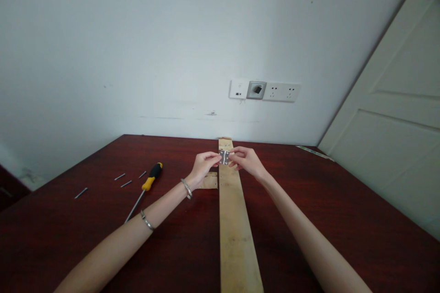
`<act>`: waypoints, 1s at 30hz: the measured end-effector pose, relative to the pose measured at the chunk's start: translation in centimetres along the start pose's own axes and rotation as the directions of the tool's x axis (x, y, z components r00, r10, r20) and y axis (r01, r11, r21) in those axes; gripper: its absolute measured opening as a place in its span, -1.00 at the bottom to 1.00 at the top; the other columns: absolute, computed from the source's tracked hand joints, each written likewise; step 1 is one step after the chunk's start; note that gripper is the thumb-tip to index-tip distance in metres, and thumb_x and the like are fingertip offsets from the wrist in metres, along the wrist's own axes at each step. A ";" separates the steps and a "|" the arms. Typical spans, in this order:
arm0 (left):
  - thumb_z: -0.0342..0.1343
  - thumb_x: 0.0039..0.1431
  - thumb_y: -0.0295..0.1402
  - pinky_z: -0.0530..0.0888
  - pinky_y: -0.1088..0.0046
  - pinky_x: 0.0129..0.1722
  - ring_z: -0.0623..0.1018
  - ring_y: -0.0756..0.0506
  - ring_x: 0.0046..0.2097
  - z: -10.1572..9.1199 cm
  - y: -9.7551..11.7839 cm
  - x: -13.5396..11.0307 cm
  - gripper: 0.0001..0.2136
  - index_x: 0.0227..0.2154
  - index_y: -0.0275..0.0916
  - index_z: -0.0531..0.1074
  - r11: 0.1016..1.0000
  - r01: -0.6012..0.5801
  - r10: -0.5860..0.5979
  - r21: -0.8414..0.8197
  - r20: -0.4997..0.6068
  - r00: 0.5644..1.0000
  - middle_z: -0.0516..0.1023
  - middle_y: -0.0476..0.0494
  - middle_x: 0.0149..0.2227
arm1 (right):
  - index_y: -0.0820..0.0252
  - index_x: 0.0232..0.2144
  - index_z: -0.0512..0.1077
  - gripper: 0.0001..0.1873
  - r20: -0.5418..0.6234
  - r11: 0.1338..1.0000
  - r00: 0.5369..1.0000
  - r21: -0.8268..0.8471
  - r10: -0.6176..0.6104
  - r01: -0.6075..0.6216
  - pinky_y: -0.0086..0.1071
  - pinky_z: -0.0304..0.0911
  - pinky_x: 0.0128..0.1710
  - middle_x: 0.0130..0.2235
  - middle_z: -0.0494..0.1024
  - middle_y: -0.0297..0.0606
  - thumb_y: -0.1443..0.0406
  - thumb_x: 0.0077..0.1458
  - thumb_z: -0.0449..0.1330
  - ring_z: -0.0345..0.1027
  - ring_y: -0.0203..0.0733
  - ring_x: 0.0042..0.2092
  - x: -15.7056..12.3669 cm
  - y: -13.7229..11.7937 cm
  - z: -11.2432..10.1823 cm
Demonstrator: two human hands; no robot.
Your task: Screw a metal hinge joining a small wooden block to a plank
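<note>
A long pale wooden plank [235, 224] lies lengthwise on the dark red table [326, 219]. Near the plank's far end sits a small silver hinge [224, 157]. My left hand [203, 167] pinches the hinge's left leaf with closed fingers. My right hand [245, 160] pinches its right leaf from the other side. A smaller piece of wood [209, 181] pokes out from the plank's left side, under my left wrist. Two bracelets circle my left forearm.
A yellow and black screwdriver [146, 188] lies left of my left arm. Several loose screws [125, 181] are scattered farther left. A white wall with sockets [264, 90] stands behind the table; a white door [395, 123] is at right.
</note>
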State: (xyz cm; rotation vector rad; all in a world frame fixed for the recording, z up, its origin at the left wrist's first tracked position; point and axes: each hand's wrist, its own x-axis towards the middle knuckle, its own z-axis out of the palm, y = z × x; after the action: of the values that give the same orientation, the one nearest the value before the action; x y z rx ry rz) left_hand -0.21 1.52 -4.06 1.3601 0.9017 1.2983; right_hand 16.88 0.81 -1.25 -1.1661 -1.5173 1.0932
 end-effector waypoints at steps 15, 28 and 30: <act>0.25 -0.10 -0.33 0.41 0.50 -0.36 0.48 0.01 -0.42 0.0 0.2 0.0 -0.83 -0.48 -0.36 0.53 1.000 0.018 -0.019 -0.010 -0.070 0.997 0.55 -0.12 -0.46 | 0.16 -0.02 0.28 -0.43 0.152 0.893 0.926 -0.252 -0.345 0.374 -0.40 0.29 -0.30 -0.30 0.51 -0.30 0.33 -0.14 0.29 0.40 -0.23 -0.23 0.3 1.9 0.1; 0.27 -0.14 -0.35 0.42 0.51 -0.37 0.49 0.02 -0.43 0.2 -0.2 0.1 -0.84 -0.50 -0.37 0.53 0.993 0.066 -0.071 -0.099 -0.050 0.996 0.54 -0.13 -0.47 | 0.13 -0.08 0.28 -0.52 0.137 0.850 0.913 -0.334 -0.384 0.408 -0.36 0.28 -0.21 -0.35 0.50 -0.37 0.36 -0.12 0.23 0.39 -0.28 -0.29 0.4 2.0 0.0; 0.27 -0.15 -0.35 0.42 0.51 -0.36 0.49 0.01 -0.42 0.1 -0.3 0.1 -0.84 -0.50 -0.37 0.53 0.992 0.063 -0.069 -0.108 -0.053 0.996 0.54 -0.13 -0.46 | 0.12 -0.09 0.29 -0.56 0.147 0.829 0.896 -0.341 -0.419 0.443 -0.34 0.28 -0.18 -0.36 0.48 -0.40 0.35 -0.10 0.22 0.39 -0.28 -0.28 0.3 2.0 0.0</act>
State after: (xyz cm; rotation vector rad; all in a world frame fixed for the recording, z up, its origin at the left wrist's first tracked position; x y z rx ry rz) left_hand -0.02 1.66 -4.32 1.2067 0.8960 1.3211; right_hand 17.18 1.47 -3.19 -0.9564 -1.9788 0.5560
